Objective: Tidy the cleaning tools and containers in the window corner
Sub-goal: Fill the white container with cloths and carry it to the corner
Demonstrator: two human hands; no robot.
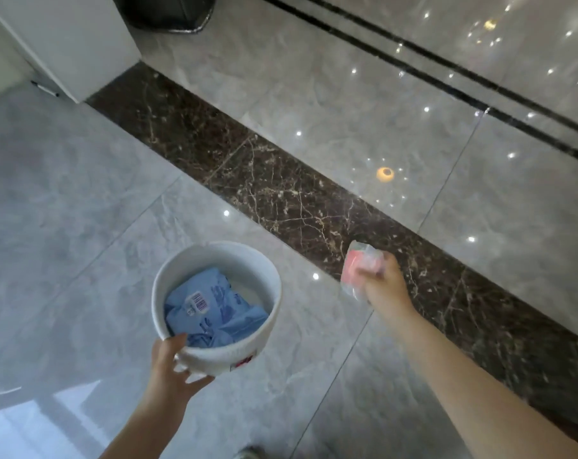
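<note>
Carrying stage, judged. Left hand gripped the near rim of a white tub held above the grey floor tiles; a blue packet lay inside. Right hand clutched a pink wrapped item beside the tub, over the dark marble strip. Next move probably called for dropping it into the tub.

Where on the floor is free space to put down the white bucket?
Bare grey floor lies left of the white bucket, up to the white cabinet. The dark marble strip and the glossy tiles beyond it are also bare. The only crowding is far off: a dark bin beside the cabinet.
</note>
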